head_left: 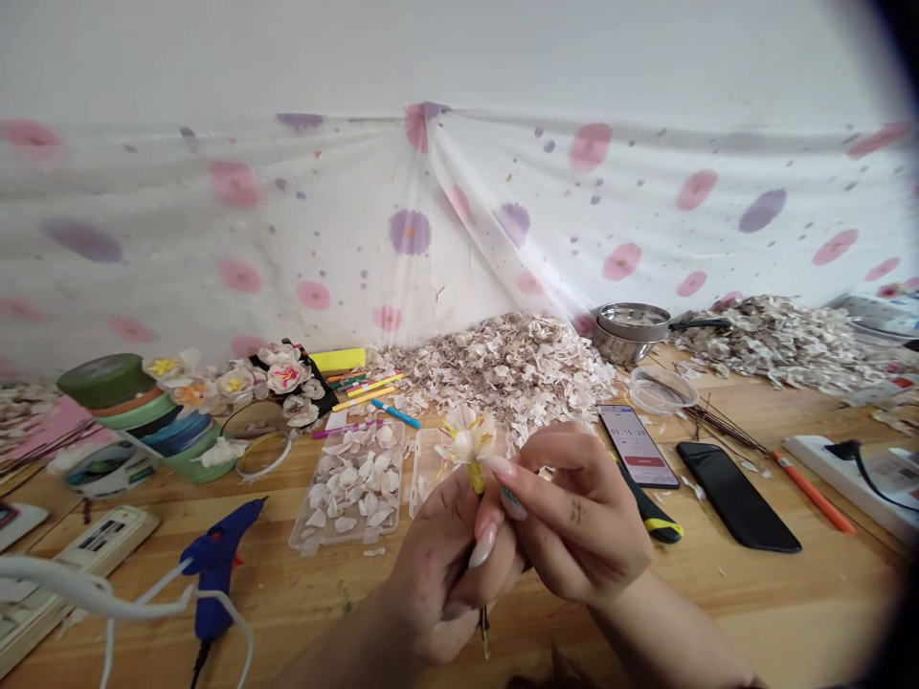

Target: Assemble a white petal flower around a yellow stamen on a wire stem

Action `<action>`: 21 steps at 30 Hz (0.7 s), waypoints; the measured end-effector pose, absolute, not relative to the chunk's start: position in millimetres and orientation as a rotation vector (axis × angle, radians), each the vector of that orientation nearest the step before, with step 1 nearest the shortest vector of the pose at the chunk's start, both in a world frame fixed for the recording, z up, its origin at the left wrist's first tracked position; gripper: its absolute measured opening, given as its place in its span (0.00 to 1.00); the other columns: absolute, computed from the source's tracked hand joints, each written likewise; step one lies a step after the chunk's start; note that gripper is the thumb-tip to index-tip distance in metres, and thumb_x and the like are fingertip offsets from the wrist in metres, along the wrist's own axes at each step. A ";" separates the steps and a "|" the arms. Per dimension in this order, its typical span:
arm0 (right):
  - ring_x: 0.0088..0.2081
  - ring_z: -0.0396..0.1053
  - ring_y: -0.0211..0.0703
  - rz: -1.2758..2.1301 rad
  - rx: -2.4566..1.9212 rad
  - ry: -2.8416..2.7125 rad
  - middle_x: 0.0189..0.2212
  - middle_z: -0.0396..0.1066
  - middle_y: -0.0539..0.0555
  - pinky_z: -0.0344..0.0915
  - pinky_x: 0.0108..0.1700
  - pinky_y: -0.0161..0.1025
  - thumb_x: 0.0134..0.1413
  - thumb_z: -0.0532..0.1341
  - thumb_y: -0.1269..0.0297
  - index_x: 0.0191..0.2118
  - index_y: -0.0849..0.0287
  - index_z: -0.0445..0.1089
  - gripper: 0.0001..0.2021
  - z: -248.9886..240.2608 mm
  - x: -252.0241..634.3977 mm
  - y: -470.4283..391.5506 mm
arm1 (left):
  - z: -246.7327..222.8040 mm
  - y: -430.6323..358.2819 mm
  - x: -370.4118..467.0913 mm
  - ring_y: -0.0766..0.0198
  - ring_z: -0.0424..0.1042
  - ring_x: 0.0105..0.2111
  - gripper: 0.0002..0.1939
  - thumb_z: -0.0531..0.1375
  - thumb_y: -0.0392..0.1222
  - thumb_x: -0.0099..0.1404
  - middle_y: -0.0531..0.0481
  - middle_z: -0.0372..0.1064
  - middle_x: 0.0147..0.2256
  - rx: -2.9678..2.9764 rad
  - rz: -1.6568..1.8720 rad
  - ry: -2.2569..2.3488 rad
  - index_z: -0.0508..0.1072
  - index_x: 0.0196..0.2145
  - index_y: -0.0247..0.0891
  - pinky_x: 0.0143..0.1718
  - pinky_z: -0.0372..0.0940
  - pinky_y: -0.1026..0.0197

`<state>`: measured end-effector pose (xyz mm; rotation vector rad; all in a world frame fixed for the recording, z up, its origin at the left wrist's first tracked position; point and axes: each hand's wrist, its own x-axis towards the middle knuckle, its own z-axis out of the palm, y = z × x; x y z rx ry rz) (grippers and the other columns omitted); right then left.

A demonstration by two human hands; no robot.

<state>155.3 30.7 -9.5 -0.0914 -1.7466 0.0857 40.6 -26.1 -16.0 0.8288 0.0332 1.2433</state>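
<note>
"What do you get from the head view?"

"At lower centre I see the left hand (449, 574) curled closed around a white flower (470, 440)'s stem; the right hand (589, 522) pinches near its base."

"And around them?"

"A petal box (300, 522) left of the flower, a glue gun (217, 574) at lower left, a lit phone (636, 446) at right, a petal heap (509, 368) behind."

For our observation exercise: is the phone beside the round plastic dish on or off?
The phone is on: it is lit and shows digits.
</note>
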 end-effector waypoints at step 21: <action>0.34 0.68 0.39 0.017 -0.054 -1.738 0.34 0.69 0.56 0.71 0.33 0.36 0.53 0.57 0.80 0.45 0.68 0.74 0.15 -9.7 159.2 28.2 | -16.4 -30.5 42.6 0.79 0.36 0.10 0.26 0.56 0.50 0.72 0.63 0.42 0.10 0.853 1.302 0.111 0.52 0.21 0.36 0.14 0.36 0.70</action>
